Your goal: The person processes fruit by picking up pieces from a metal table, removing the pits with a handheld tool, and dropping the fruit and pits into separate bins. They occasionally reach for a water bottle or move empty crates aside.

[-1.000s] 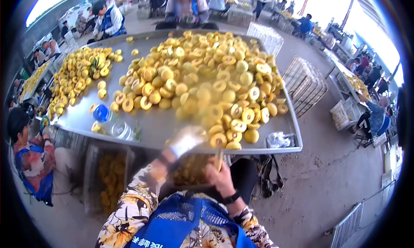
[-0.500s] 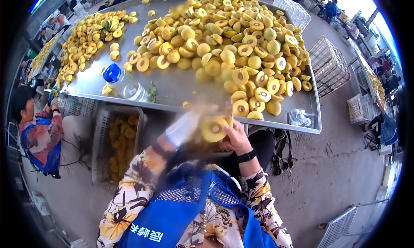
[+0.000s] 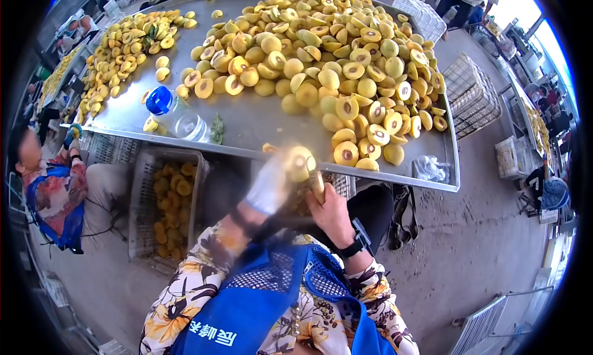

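Observation:
My left hand [image 3: 269,185], in a white glove and smeared by motion, is closed around a yellow peach half [image 3: 293,162] just off the table's front edge. My right hand [image 3: 333,213], bare, with a dark band on the wrist, grips the pale handle of a small pitting tool [image 3: 318,187]. The tool's ring-like tip meets the right side of the peach half; blur hides the exact contact. Beyond my hands, a large heap of halved peaches [image 3: 327,77], many with pits showing, covers the metal table [image 3: 247,123].
A blue-capped plastic bottle [image 3: 185,123] and a green leaf [image 3: 217,130] lie on the table, with a crumpled clear bag [image 3: 430,168] at its right corner. A crate [image 3: 139,188] of peach halves stands below left. Beside it sits a co-worker [image 3: 58,188]. Stacked crates [image 3: 469,92] stand right.
The peach half in my left hand has risen and turned, its cut face no longer squarely toward me. My right hand has dropped slightly with the tool. A standing person has appeared at upper right.

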Motion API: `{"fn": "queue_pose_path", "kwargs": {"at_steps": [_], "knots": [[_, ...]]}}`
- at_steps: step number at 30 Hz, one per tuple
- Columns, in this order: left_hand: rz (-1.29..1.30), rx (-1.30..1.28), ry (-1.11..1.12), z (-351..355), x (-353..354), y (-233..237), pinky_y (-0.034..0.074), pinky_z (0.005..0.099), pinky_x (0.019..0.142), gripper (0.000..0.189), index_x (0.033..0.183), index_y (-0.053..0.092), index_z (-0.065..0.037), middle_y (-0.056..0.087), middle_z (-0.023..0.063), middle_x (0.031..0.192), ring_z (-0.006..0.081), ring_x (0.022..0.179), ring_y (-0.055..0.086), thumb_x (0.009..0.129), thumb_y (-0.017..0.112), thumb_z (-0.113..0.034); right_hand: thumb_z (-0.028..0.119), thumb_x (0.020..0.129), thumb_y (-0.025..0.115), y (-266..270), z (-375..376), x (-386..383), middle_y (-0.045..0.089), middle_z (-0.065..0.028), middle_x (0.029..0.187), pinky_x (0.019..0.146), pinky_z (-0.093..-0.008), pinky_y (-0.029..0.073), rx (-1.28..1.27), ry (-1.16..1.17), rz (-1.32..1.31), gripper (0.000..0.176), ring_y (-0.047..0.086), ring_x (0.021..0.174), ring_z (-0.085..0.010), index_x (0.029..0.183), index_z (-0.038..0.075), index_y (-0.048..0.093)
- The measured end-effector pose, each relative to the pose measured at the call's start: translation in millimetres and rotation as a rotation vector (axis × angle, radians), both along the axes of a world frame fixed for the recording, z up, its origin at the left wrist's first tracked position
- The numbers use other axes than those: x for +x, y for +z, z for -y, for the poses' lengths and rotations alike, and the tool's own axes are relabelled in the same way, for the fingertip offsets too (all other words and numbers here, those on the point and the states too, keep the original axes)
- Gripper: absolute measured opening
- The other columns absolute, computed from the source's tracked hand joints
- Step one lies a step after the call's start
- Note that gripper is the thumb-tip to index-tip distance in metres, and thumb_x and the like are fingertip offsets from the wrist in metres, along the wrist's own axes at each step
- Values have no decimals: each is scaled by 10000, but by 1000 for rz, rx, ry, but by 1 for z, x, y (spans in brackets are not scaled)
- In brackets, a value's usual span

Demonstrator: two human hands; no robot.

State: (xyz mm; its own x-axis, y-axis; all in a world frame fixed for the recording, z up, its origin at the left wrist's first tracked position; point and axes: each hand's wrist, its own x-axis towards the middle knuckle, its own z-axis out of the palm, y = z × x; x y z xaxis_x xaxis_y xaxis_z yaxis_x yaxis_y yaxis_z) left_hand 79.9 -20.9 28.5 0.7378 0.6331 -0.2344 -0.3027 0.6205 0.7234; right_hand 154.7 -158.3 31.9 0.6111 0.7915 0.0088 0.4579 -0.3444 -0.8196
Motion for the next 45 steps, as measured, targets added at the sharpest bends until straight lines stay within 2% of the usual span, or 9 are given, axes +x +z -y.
{"fn": "queue_pose_path", "kwargs": {"at_steps": [4,12,16,18,22,23,25,27,45], "knots": [[-61,-160,33,9,4,10,513,299,762,337,1106,545,-37,594,72,1028,161,898,593,938,497,-324,188,824,585,-1,-2,-8,572,-276,688,582,-461,460,-107,5,-38,236,577,686,-448,854,-18,476],[-246,641,144,14,3,-31,496,270,808,383,1196,528,-8,575,69,1115,164,990,570,922,525,-275,156,819,576,0,-4,-26,577,-317,749,636,-473,473,-95,-30,-181,250,575,746,-469,924,-46,471],[-585,1468,106,8,-6,-16,501,261,775,332,1154,551,0,604,73,1060,162,919,596,917,522,-230,99,783,581,-5,-1,-29,586,-309,773,665,-447,488,-134,58,-269,293,598,796,-449,984,-73,457],[-410,986,-26,6,-10,-17,499,256,753,297,1121,570,-2,622,75,1004,154,876,603,908,525,-204,70,753,588,-2,1,-28,612,-252,759,677,-435,500,-174,141,-281,367,630,809,-398,1049,-84,435],[-335,1623,8,-9,-3,-3,498,249,682,269,1021,596,14,634,87,911,153,785,606,898,499,-204,108,765,564,-56,5,-25,571,-268,677,565,-436,473,-105,306,-53,231,607,665,-415,907,-39,457],[-311,1559,-8,-10,-1,-4,501,258,654,252,995,593,9,630,91,873,162,751,604,893,512,-206,111,765,567,-43,3,-19,570,-263,676,571,-433,473,-116,276,-112,227,605,661,-413,903,-31,457],[-206,675,-125,-8,13,-7,508,275,598,222,945,587,-1,621,98,797,179,682,600,882,539,-209,115,767,572,-7,1,-11,571,-256,679,583,-424,471,-152,184,-277,219,601,654,-410,897,-19,458],[-224,249,-136,-3,23,6,509,280,563,208,924,582,-7,614,102,751,187,642,598,877,553,-208,145,786,599,-9,3,-10,575,-249,693,587,-410,465,-23,114,-323,218,600,648,-389,864,-11,468],[-269,190,-112,48,77,16,508,256,550,199,925,609,-28,605,39,756,125,642,587,891,575,-221,205,818,601,-7,57,16,555,-256,721,594,-423,441,82,-131,-286,252,568,674,-407,885,-6,480]]}}
